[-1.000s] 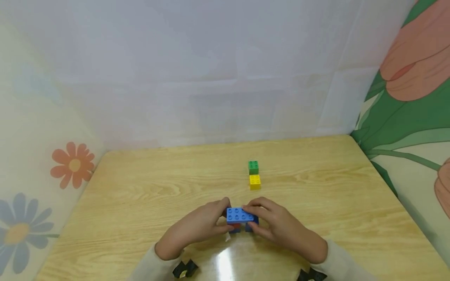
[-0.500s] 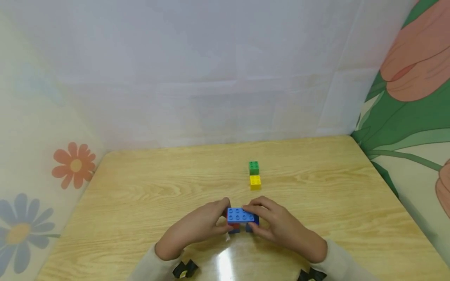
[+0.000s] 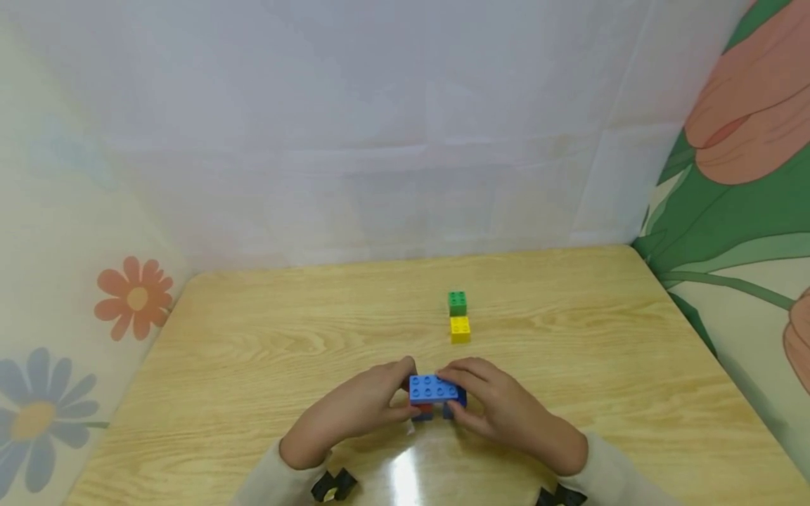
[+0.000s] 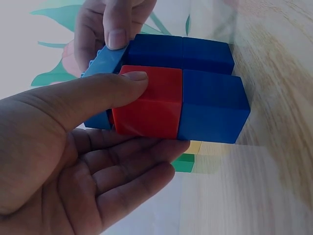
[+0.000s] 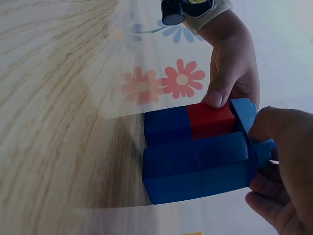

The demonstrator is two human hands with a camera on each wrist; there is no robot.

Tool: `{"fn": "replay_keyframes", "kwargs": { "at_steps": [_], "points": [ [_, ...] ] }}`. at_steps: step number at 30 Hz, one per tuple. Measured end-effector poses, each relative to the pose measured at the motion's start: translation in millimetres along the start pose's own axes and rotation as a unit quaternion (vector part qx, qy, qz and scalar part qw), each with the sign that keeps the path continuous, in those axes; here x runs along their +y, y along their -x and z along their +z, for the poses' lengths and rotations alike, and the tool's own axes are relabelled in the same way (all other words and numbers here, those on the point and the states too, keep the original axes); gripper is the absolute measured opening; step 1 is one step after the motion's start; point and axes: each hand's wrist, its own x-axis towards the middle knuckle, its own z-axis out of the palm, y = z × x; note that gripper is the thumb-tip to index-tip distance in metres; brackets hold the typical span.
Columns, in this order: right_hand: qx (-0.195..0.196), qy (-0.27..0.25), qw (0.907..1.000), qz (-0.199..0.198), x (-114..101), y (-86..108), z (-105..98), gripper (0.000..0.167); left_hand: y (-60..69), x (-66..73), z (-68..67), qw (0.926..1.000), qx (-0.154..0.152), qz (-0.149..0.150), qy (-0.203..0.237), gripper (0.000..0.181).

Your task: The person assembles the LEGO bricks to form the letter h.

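Note:
A light blue eight-stud brick [image 3: 433,388] lies across two short columns of toy bricks standing on the table. The left column has a red brick [image 4: 149,100] over a blue brick [image 4: 214,107]; the right one is two dark blue bricks [image 5: 172,171], stacked. A narrow dark gap with a bit of red shows under the light blue brick in the left wrist view. My left hand [image 3: 363,397] grips the red brick, thumb on its near face, fingers at the far side. My right hand [image 3: 509,407] pinches the right end of the light blue brick between thumb and fingers.
Behind the columns, a yellow brick [image 3: 460,329] and a green brick [image 3: 458,303] stand on the wooden table [image 3: 285,330]. A white cloth [image 3: 380,140] hangs at the back edge. Flower-printed sheets [image 3: 133,299] flank both sides.

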Motion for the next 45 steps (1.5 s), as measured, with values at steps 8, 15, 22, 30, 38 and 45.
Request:
{"fn": "replay_keyframes", "kwargs": {
  "at_steps": [8,15,22,30,38,45],
  "points": [
    [-0.004,-0.031,0.9992,0.024,1.2,2.6,4.0,0.056,-2.2,0.9,0.2,0.9998,-0.008,-0.017,0.003,0.027],
    [-0.003,-0.047,0.9978,0.046,-0.5,1.9,4.8,0.044,-4.9,-0.1,-0.6,0.9995,-0.018,-0.027,0.008,0.026],
    [0.011,-0.031,0.9988,0.036,-3.8,-0.8,4.0,0.041,-4.2,-1.7,-1.7,0.9994,-0.017,-0.029,0.008,0.028],
    [0.003,-0.017,0.9989,0.044,-5.0,-3.3,3.3,0.041,-2.3,-2.4,-0.4,0.9998,-0.002,-0.003,0.019,0.027],
    [0.0,-0.048,0.9977,0.047,-2.0,0.9,5.8,0.038,-1.1,-3.4,0.3,0.9994,-0.006,0.001,0.033,0.027],
    [0.013,-0.059,0.9977,0.03,-2.1,1.2,8.1,0.039,-0.1,-4.0,0.3,0.9997,0.0,0.002,0.026,0.028]
  ]
}}
